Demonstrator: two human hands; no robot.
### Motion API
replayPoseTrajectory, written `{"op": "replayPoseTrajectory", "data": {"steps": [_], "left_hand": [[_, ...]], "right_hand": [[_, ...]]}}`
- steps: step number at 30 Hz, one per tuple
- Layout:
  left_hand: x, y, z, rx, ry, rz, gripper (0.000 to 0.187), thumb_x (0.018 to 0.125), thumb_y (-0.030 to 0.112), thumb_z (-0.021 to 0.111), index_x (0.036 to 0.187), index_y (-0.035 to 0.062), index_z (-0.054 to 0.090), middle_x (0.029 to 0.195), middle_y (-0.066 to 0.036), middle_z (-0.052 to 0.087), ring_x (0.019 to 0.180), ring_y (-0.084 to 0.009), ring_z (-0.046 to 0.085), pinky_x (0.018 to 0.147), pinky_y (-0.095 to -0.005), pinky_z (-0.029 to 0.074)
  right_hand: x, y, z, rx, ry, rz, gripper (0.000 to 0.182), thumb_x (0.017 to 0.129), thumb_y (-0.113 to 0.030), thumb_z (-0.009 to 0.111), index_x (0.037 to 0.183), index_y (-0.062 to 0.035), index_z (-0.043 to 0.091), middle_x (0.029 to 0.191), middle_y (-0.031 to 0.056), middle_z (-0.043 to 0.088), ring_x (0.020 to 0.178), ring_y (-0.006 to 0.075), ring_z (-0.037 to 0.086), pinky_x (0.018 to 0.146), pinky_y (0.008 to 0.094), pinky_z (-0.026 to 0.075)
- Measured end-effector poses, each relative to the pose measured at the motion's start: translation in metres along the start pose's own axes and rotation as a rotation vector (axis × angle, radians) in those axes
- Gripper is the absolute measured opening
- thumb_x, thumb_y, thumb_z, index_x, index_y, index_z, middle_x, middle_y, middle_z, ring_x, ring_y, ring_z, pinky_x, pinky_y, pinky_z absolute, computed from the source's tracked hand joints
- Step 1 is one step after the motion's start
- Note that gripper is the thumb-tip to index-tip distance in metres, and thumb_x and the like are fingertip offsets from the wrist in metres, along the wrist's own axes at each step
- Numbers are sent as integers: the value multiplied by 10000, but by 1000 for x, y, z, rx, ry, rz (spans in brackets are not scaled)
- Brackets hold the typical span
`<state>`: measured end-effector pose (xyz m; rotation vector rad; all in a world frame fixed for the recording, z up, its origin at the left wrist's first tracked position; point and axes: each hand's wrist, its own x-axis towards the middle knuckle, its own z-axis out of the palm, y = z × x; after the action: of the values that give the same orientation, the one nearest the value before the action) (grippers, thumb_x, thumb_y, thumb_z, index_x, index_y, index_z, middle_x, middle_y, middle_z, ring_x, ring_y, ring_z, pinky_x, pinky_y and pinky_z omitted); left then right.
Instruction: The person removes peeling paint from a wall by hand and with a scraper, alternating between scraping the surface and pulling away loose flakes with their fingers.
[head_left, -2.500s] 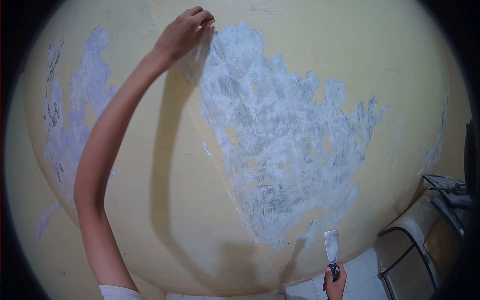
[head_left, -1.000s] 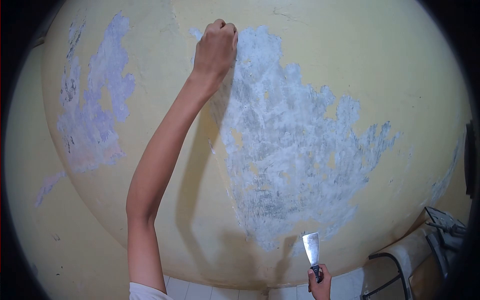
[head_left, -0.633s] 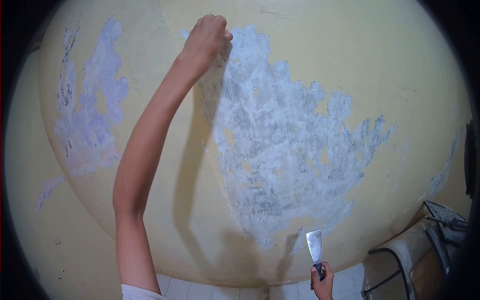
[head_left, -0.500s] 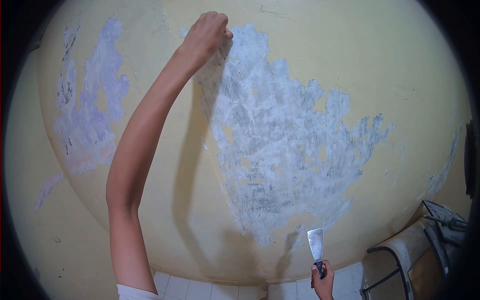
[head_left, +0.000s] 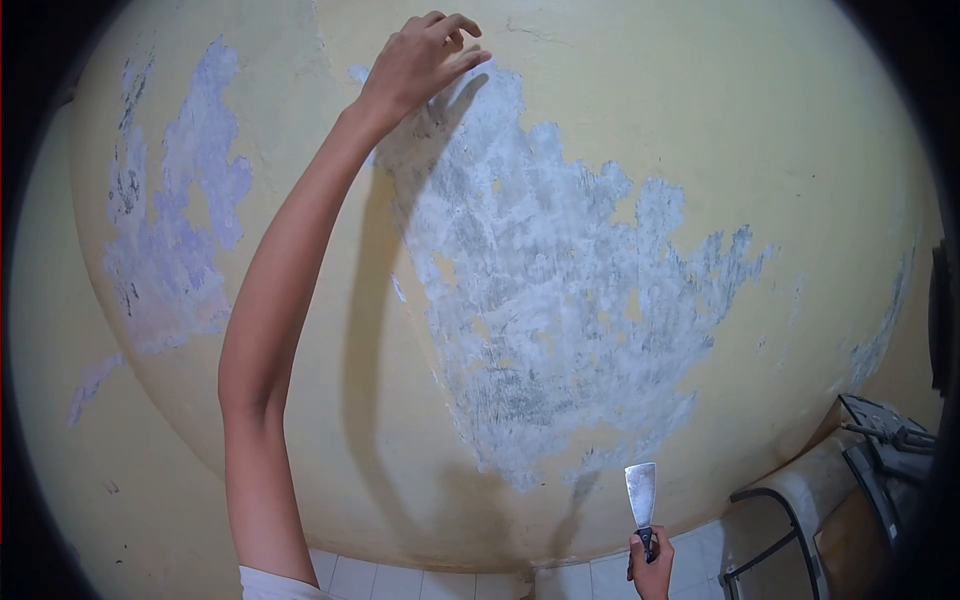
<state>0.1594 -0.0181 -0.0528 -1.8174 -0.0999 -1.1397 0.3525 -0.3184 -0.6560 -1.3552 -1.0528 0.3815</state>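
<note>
- The left hand (head_left: 412, 65) is reaching up in front of the wall (head_left: 780, 120), near its top edge in view, and is covering the upper left edge of the big pale patch (head_left: 560, 290).
- Its grip is standing open: the thumb is pointing out to the right, the fingers are bending above it, and a gap is showing between them (nothing is showing in that gap). Whether the fingertips are touching the wall, one cannot tell.
- The right hand (head_left: 652, 570) is holding the scraper (head_left: 641, 495) low down, by the wall's bottom edge in view. Its fingers and thumb are closing around the dark handle, and the metal blade is pointing upward, widening toward its top.
- The blade is showing just below the patch's lower right part; whether it is touching the wall is not clear.
- The patch is spreading across the middle of the wall in grey and white, with ragged edges and small yellow islands inside.
- A purple patch (head_left: 205, 190) is showing toward the wall's left edge, beyond the left forearm.
- The left arm's shadow (head_left: 362, 360) is falling on the wall between that arm and the big patch.
- White tiles (head_left: 440, 584) are lying along the wall's bottom edge, and a black frame (head_left: 798, 520) is standing at its lower right corner.
</note>
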Motion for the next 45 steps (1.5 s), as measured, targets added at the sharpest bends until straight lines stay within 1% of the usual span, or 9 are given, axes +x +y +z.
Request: {"op": "replayPoseTrajectory", "data": {"steps": [2, 12, 16, 18, 23, 26, 33, 35, 45], "left_hand": [[10, 25, -16, -23, -257, -344, 195, 990, 180, 610, 1062, -1, 623, 1057, -136, 624, 978, -274, 629, 855, -399, 526], [8, 11, 0, 16, -231, -292, 184, 968, 182, 646, 1065, 25, 650, 1047, -121, 645, 933, -261, 654, 806, -393, 552], [6, 5, -2, 62, -278, -91, 160, 961, 151, 638, 1031, 7, 647, 1032, -118, 646, 910, -254, 659, 798, -384, 562], [16, 2, -5, 68, -294, -38, 153, 963, 145, 630, 1020, 4, 643, 1024, -117, 646, 902, -249, 661, 794, -383, 566], [34, -6, 9, 539, -657, 181, 164, 971, 118, 584, 914, -34, 603, 938, -140, 631, 844, -253, 663, 769, -387, 568], [38, -14, 14, 478, -595, 292, 181, 956, 127, 602, 902, -46, 599, 907, -143, 621, 818, -253, 653, 762, -378, 571], [57, -13, 16, 513, -754, 187, 206, 943, 172, 640, 912, -28, 607, 931, -129, 613, 839, -252, 645, 773, -367, 565], [60, -27, 17, 627, -740, 662, 218, 923, 192, 673, 923, -13, 600, 948, -122, 615, 894, -249, 643, 791, -371, 555], [57, -23, 4, 527, -842, 291, 214, 930, 162, 669, 981, -30, 586, 952, -126, 624, 884, -263, 644, 790, -358, 552]], "right_hand": [[-3, 1, -1, -2, 4, 45, 119, 982, -159, 627, 1041, -57, 613, 639, 8, 500, 492, 83, 459, 464, 274, 361], [1, -1, 2, -2, 18, 106, 93, 983, -132, 620, 1022, -48, 607, 582, -13, 472, 471, 76, 462, 439, 270, 350], [6, -6, 8, 58, 13, 156, 106, 982, -146, 632, 1020, -51, 607, 583, -15, 471, 466, 72, 454, 432, 265, 342], [10, -12, 9, 269, -88, 381, 140, 973, -108, 635, 1011, -19, 533, 574, -8, 524, 419, 59, 489, 375, 246, 371], [16, -10, 16, 259, -99, 345, 141, 981, -122, 625, 1016, -21, 533, 571, -10, 518, 412, 60, 477, 371, 245, 364], [19, -5, 16, 262, -101, 345, 141, 982, -121, 622, 1023, -21, 532, 571, -8, 519, 409, 60, 473, 371, 245, 362], [25, -1, 13, 288, -81, 363, 140, 981, -121, 619, 1034, -21, 539, 566, -10, 513, 408, 59, 465, 374, 246, 354], [27, -1, 12, 295, -83, 363, 138, 981, -119, 618, 1034, -20, 538, 568, -11, 511, 408, 57, 461, 374, 245, 353], [24, -1, 1, 296, -73, 349, 135, 985, -116, 608, 1033, -20, 526, 579, -13, 505, 406, 55, 447, 371, 247, 355]]}}
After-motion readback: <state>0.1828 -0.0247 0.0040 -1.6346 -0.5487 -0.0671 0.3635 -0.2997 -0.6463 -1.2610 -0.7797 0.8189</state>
